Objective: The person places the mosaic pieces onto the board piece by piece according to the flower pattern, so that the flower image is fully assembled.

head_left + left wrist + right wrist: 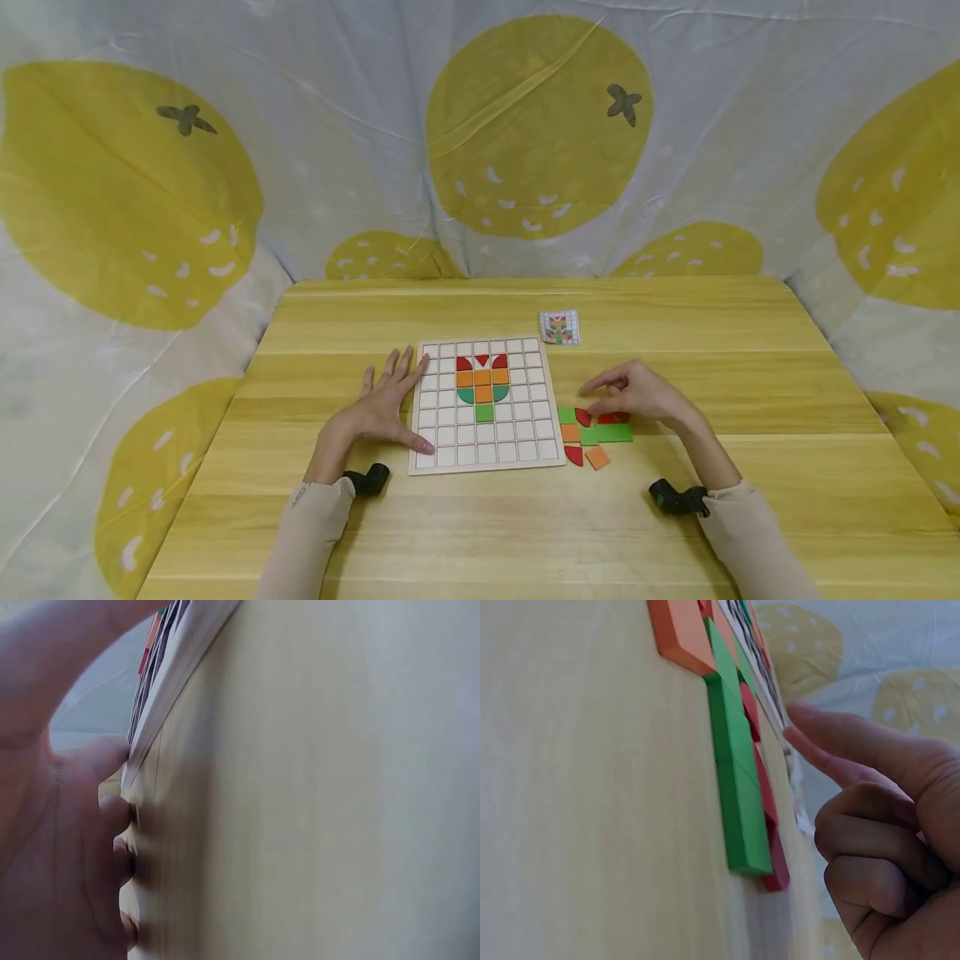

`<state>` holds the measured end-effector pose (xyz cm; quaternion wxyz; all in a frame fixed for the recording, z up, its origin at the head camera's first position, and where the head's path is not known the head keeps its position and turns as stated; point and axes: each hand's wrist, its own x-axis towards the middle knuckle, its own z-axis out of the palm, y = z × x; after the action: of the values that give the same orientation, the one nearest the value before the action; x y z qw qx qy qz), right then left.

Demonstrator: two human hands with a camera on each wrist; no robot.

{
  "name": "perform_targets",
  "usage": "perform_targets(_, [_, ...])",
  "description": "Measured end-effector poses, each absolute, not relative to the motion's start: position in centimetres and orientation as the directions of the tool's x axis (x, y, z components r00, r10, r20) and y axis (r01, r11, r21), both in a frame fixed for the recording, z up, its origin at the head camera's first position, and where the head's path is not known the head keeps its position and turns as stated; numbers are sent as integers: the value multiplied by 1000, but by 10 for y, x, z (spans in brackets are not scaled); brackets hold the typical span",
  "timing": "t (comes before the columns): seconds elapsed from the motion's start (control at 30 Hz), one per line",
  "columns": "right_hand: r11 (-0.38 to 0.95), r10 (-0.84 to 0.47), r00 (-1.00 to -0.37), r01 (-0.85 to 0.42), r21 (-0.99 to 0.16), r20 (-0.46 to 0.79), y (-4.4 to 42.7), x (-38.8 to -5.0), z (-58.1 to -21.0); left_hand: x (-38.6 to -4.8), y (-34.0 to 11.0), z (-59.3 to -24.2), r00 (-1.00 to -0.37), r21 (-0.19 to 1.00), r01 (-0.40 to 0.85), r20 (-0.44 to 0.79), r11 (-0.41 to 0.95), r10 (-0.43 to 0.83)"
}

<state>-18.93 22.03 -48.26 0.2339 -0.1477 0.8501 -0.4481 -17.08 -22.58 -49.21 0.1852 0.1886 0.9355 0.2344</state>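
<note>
A white grid board bears a flower-like pattern of red, orange, teal and green pieces. My left hand spreads over its left edge, thumb and index finger touching it; the left wrist view shows the hand beside the board's side. My right hand hovers by loose pieces right of the board, among them a green piece and a red quarter-round piece. In the right wrist view this hand has thumb and index extended, other fingers curled, nothing visible between them, beside green blocks.
A small card with a printed flower pattern lies behind the board's right back corner. An orange square sits at the near side of the loose pieces. Behind the wooden table hangs a fruit-patterned cloth.
</note>
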Motion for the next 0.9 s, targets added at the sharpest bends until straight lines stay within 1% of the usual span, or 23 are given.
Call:
perform_targets(0.2, [502,-561,-781,-59,-863,-273,203,-185,-486,-176,-226,-489,-851,513,261,-277,817,446])
perform_targets(0.3, [499,-561,-777,-40,-866,-287,197,-184,-487,-177,-226,-489,-847,511,261,-285,819,448])
perform_targets(0.37, [500,-540,-788,-19,-866,-295,195,-184,-488,-178,-227,-489,-843,515,262,-290,816,453])
perform_targets(0.5, [516,-457,-838,23,-856,-298,195,-185,-488,-180,-227,-488,-835,520,263,-300,813,462])
perform_targets(0.6, [528,-404,-870,31,-849,-283,199,-185,-488,-180,-227,-487,-831,520,259,-309,814,462])
perform_targets(0.7, [531,-382,-885,27,-847,-267,203,-187,-488,-180,-227,-487,-830,523,254,-313,814,461])
perform_targets(0.9, [536,-329,-904,60,-842,-274,206,-189,-490,-181,-226,-486,-826,521,252,-324,816,462])
